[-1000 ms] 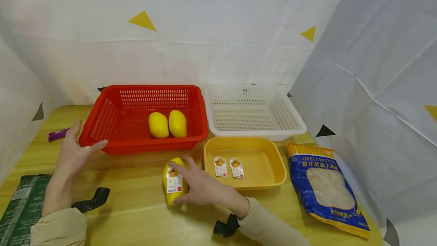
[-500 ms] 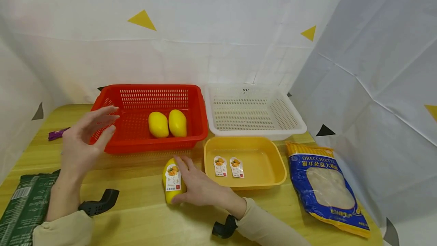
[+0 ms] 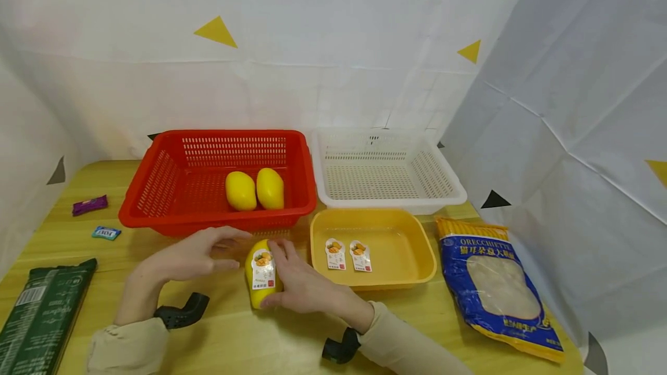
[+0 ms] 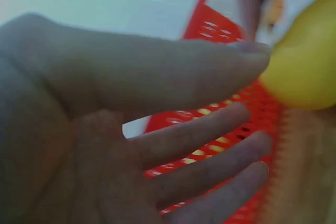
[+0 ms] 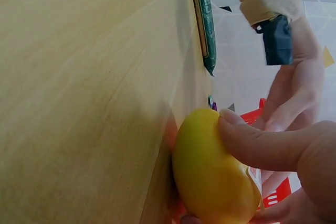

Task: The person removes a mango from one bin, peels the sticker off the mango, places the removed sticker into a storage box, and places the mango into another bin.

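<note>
A yellow mango (image 3: 257, 300) lies on the wooden table in front of the red basket. On its upper face is a white label (image 3: 263, 269) with a mango picture. My right hand (image 3: 307, 285) grips the mango from its right side; in the right wrist view the thumb presses on the mango (image 5: 207, 169). My left hand (image 3: 187, 256) is held just left of it, thumb and fingers apart, with nothing in its grasp. In the left wrist view the thumb tip appears close to the mango (image 4: 310, 61); whether they touch, I cannot tell.
The red basket (image 3: 156, 219) holds two mangoes (image 3: 255, 190). Right of it stands a white basket (image 3: 443, 204), and before that a yellow tray (image 3: 401, 247) with two labels. A blue pasta bag (image 3: 500, 288) lies right; a green packet (image 3: 44, 311) and two small wrapped sweets (image 3: 99, 216) lie left.
My left hand has left the red basket's left edge and come right and nearer, beside the mango, uncovering a blue sweet. The right hand still holds the mango, its fingers shifted off the label.
</note>
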A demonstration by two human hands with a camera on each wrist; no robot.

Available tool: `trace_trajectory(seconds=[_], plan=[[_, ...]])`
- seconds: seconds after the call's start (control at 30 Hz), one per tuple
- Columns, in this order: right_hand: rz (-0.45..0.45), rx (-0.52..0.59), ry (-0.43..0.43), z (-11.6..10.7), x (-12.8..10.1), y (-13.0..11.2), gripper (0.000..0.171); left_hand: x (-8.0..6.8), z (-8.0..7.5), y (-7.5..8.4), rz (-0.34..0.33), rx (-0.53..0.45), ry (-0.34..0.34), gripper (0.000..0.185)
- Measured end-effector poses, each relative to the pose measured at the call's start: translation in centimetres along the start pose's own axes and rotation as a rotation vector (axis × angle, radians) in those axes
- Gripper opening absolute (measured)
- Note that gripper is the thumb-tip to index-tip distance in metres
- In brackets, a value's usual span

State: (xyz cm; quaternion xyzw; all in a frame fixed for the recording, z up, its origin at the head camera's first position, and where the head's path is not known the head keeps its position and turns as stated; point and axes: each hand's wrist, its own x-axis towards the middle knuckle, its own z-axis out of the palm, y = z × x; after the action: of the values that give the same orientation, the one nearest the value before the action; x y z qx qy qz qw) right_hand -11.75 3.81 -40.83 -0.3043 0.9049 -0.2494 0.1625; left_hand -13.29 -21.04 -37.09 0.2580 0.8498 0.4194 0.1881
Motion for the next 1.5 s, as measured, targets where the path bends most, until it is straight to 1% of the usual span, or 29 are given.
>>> trace_trajectory(seconds=[0.1,0.23,0.37,0.43,0.6,0.63,0.8,0.93,1.07,1.13,1.3,1.4,1.5], plan=[[-0.004,0.013,-0.002,0.0,-0.1,0.0,0.105,0.7,0.6,-0.9,0.009,-0.021,-0.040,0.059],[-0.007,0.023,0.005,0.1,-0.1,0.0,0.104,1.5,1.1,-2.0,0.057,-0.086,-0.096,0.060],[-0.017,0.032,0.015,0.2,-0.1,0.1,0.103,1.9,1.3,-2.5,0.070,-0.156,-0.130,0.060],[-0.023,0.031,0.019,0.2,0.0,0.1,0.102,2.1,1.4,-2.6,0.084,-0.167,-0.134,0.060],[-0.028,0.002,0.031,0.1,0.0,0.1,0.101,2.5,1.6,-3.3,0.116,-0.135,-0.131,0.059],[-0.027,-0.007,0.033,0.0,0.0,0.1,0.101,2.6,1.7,-3.4,0.117,-0.127,-0.131,0.059],[-0.021,-0.042,0.038,-0.1,0.1,-0.1,0.100,2.9,1.9,-3.9,0.093,-0.152,-0.134,0.061],[-0.008,-0.047,0.033,-0.3,0.1,-0.2,0.100,2.9,2.0,-4.0,0.079,-0.161,-0.128,0.061],[0.010,-0.046,0.017,-0.7,0.0,-0.4,0.099,2.8,2.1,-4.1,0.086,-0.155,-0.127,0.061],[0.005,-0.045,0.013,-1.0,0.0,-0.4,0.095,2.8,2.1,-4.1,0.095,-0.151,-0.127,0.061],[-0.043,-0.079,0.042,-2.1,0.1,-0.5,0.071,2.8,2.1,-4.2,0.088,-0.133,-0.117,0.062],[-0.041,-0.098,0.048,-2.6,0.4,-0.4,0.058,2.8,2.1,-4.2,0.077,-0.117,-0.112,0.064],[-0.020,-0.093,0.039,-3.0,0.6,-0.3,0.047,2.8,2.0,-4.3,0.073,-0.098,-0.105,0.065]])
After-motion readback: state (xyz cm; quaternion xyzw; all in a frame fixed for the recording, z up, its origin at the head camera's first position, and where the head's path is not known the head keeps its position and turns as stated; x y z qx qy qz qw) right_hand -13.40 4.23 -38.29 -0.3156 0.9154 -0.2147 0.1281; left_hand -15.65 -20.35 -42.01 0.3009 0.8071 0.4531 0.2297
